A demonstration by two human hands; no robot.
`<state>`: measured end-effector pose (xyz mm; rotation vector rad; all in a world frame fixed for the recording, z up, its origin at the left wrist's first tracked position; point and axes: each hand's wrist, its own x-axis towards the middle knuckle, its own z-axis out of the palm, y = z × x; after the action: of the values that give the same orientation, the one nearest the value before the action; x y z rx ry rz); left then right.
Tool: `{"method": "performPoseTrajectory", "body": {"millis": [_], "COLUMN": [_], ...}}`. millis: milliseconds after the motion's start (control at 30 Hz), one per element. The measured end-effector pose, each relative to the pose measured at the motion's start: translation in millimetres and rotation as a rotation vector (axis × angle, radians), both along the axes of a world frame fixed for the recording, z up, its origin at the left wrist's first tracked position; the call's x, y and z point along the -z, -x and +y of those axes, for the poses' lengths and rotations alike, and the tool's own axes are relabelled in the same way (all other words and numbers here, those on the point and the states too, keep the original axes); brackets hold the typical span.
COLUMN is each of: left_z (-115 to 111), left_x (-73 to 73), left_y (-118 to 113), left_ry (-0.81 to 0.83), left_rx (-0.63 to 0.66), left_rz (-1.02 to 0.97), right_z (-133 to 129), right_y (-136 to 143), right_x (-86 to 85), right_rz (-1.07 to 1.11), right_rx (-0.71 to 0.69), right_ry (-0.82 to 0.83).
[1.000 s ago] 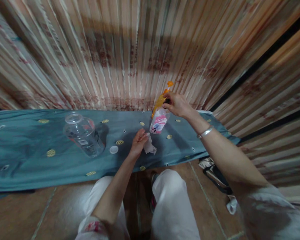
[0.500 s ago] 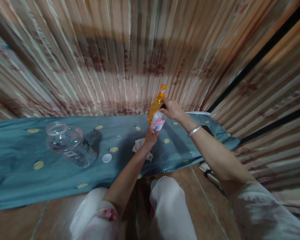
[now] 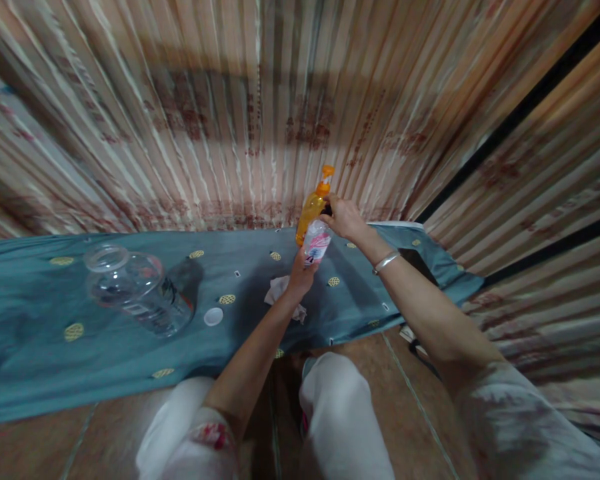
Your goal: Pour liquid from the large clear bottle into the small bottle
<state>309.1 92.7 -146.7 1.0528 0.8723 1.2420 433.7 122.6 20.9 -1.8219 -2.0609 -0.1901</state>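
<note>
Black cap (image 3: 327, 210) mostly behind right hand (image 3: 347, 220)

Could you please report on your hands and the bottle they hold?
Left hand gripping pink-labelled clear plastic bottle. Right hand pinching its black cap. Orange-topped yellow plastic bottle close behind. Crumpled white tissue beneath left wrist.
</note>
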Motion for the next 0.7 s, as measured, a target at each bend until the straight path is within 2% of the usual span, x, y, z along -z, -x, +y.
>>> {"method": "performPoseTrajectory", "body": {"millis": [100,233,433,567,700], "left_z": [-20.4,-55.7,-97.4,-118.6,-139.1], "left_x": [-4.7,-14.2,-36.9,-47.1,-52.5], "left_y": [17.9,54.8,114.3,146.8,181.3], "left_ry": [0.016,0.004,-0.139,-0.295,-0.475], "left_rx": [-0.02,-0.058,-0.134,-0.221,-0.369], "left_rz": [0.021,0.044,0.148,0.308,0.547], "right_z": [-0.7,-0.4,-6.6,-23.8,-48.5], "right_y": [-1.5,-4.8,-0.1,23.5,69.3], "right_x": [3.1,8.9,10.9,15.0,35.7], "right_rz": [0.0,0.021,0.11,0.159,0.265], "right_rx": [0.004,0.002,-0.029,-0.067,-0.138], "right_ry": [-0.011,-0.03,-0.151,-0.243,-0.234]}}
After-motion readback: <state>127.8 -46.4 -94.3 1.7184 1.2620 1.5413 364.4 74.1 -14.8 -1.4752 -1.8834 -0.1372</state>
